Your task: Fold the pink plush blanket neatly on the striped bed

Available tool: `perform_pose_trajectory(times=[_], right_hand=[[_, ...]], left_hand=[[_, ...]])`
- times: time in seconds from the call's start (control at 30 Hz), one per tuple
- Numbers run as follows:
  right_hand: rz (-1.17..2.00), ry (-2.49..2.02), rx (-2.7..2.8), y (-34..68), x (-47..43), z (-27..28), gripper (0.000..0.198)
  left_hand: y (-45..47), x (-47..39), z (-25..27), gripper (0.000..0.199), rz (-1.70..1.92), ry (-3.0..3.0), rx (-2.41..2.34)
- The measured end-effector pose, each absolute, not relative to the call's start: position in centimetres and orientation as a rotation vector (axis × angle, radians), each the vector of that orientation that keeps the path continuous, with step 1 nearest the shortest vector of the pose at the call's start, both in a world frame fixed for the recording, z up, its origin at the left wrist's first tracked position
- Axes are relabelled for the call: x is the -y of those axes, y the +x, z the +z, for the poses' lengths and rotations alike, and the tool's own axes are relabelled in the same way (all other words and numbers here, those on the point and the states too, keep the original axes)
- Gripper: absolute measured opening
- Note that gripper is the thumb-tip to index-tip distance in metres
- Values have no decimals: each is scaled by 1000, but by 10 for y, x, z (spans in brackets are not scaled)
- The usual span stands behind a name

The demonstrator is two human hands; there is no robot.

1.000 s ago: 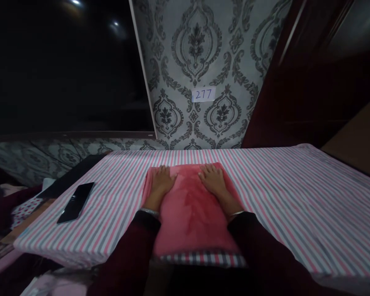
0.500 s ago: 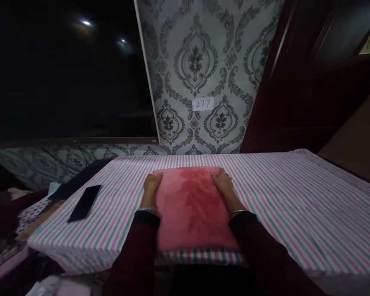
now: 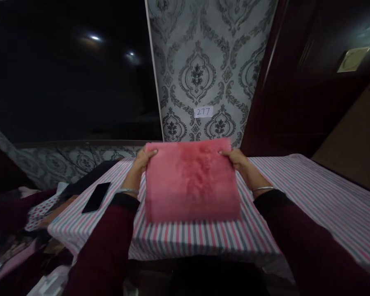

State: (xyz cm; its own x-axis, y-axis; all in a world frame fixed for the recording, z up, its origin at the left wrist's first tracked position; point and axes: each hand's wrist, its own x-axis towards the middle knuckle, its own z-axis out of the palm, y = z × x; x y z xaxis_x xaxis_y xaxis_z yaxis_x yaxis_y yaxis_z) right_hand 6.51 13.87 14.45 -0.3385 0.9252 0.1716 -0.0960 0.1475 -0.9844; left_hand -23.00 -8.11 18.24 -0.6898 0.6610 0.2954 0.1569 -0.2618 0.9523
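A pink fuzzy folded cloth [image 3: 193, 181] is held up in front of me, its top edge raised over the striped tablecloth. My left hand [image 3: 143, 159] is closed on its upper left corner, thumb on the near face. At the upper right corner, my right hand [image 3: 236, 158] pinches it the same way. Fingers behind the cloth are hidden. A darker red, ruffled patch runs down its middle. Its lower edge is blurred; I cannot tell whether it touches the table.
The striped tablecloth [image 3: 308, 197] covers the table. A black phone [image 3: 96, 197] lies to the left. Clothes [image 3: 41, 211] are heaped beyond the left edge. Behind stand a large dark screen [image 3: 70, 82], patterned wall with a "277" label [image 3: 203, 111], and a dark red door [image 3: 290, 94].
Both hands have lifted the pink cloth's far edge up off the table and toward me. The cloth now stands tilted instead of lying flat. The view has shifted slightly.
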Motion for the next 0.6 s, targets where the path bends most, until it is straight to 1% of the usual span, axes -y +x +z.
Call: perform_pose_trajectory(times=[0.07,0.13,0.2,0.23,0.3,0.33,0.37,0.4,0.43,0.47,0.53,0.6], right_hand=[[1266,-734,1446,68,-147,182,30],[1079,-603,1513,80,-146,205,35],[849,-530,1617,96,-134,206,41],[736,-542,1670,105,-125,197,43],[543,-662,1809,122,-103,161,42],[482,-763,1923,130,-91,136,35],[450,-840,2057,138,-79,110,28],[452,-864,2216,147,-67,82,25],[469,-846,2363,157,-57,56,26],[496,-817,2476,167,-49,34,30],[537,-797,2582,187,-38,6,38],[514,-896,2540,197,-37,2,45]], left_hand=[[-238,82,223,59,2074,1290,-1576],[-238,94,251,58,2058,1542,-1593],[-231,116,256,51,1966,1734,-1736],[-226,129,248,47,1895,1814,-1843],[-215,155,211,36,1697,1947,-2081],[-209,168,183,32,1578,2004,-2184],[-203,181,153,28,1422,2049,-2256],[-198,193,122,26,1245,2084,-2293],[-192,207,92,27,1006,2116,-2265],[-188,220,68,29,861,2124,-2223],[-183,241,38,29,791,2095,-2190],[-182,248,38,26,867,2037,-2221]])
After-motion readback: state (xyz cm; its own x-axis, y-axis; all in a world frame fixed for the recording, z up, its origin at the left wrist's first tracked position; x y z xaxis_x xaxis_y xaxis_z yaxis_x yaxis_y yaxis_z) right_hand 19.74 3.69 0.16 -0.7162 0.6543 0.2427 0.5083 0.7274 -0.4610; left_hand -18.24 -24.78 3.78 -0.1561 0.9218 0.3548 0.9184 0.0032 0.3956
